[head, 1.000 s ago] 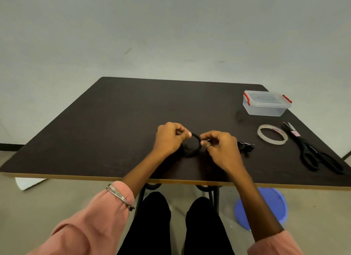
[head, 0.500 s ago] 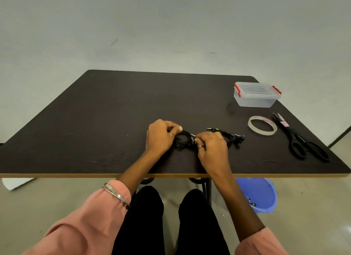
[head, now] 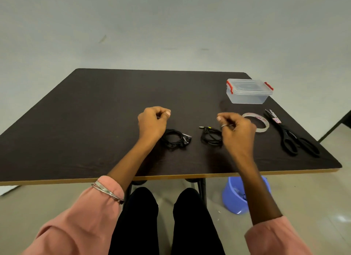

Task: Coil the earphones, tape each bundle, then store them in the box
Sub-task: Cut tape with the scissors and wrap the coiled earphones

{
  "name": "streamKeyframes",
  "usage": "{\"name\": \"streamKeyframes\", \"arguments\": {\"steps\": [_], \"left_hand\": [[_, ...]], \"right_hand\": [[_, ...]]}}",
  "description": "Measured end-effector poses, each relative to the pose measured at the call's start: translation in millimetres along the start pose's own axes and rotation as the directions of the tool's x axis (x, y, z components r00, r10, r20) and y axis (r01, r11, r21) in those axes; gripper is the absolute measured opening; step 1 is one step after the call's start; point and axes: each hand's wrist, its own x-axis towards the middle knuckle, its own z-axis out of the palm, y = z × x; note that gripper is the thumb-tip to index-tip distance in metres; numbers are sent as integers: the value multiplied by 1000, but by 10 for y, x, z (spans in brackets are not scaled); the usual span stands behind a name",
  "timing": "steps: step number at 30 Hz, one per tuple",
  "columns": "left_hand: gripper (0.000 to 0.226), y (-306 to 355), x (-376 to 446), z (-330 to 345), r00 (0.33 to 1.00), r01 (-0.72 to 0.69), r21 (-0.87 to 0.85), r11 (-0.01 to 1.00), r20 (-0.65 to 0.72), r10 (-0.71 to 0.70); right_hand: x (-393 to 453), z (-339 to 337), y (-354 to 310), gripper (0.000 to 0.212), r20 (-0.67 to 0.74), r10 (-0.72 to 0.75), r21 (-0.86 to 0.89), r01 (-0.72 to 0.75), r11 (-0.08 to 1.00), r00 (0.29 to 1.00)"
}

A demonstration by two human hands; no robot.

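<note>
Two coiled earphone bundles lie on the bench (head: 95, 121), left bundle (head: 175, 138) and right bundle (head: 210, 136), just below the hands. Left hand (head: 152, 121) and right hand (head: 237, 129) hover apart, fingers curled, gripping nothing visible. The tape roll (head: 256, 122) lies at 3 o'clock, nearest the right hand, its ring flat

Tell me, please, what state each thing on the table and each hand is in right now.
Left coil: coiled, lying free.
Right coil: coiled, lying free.
Box: lid on.
Tape: flat, untouched.
Scissors: closed, lying flat.
Left hand: curled, holding nothing.
Right hand: curled, holding nothing.
</note>
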Motion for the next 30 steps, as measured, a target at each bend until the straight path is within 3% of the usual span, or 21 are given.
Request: {"name": "streamKeyframes", "arguments": {"steps": [3, 7, 9, 12, 16, 20, 25, 30], "left_hand": [[12, 128, 52, 169, 991, -85, 5, 996, 100, 84], [13, 287, 55, 464, 957, -158, 3, 987, 247, 152], [14, 362, 40, 601, 932, -188, 3, 982, 315, 177], [17, 440, 32, 777, 893, -219, -1, 976, 403, 201], [23, 465, 58, 849, 877, -215, -14, 976, 436, 200], [34, 462, 117, 731, 908, -158, -102, 982, 375, 185], [24, 374, 157, 462, 956, -158, -170, 973, 218, 194], [4, 195, 234, 99, 996, -57, -207, 977, 58, 71]], "right_hand": [[315, -275, 352, 18, 39, 140, -239, -127, 963, 989], [537, -488, 792, 22, 148, 270, -549, -148, 822, 951], [547, -490, 861, 19, 195, 333, -621, -146, 770, 923], [551, -446, 878, 11, 195, 294, -675, -90, 733, 936], [567, -365, 769, 21, 168, 205, -592, -68, 803, 964], [613, -243, 420, 9, 230, 56, -374, 35, 927, 972], [576, 92, -78, 9, 386, -90, -310, 221, 925, 918], [505, 489, -414, 13, 459, -123, -321, 294, 900, 880]]}}
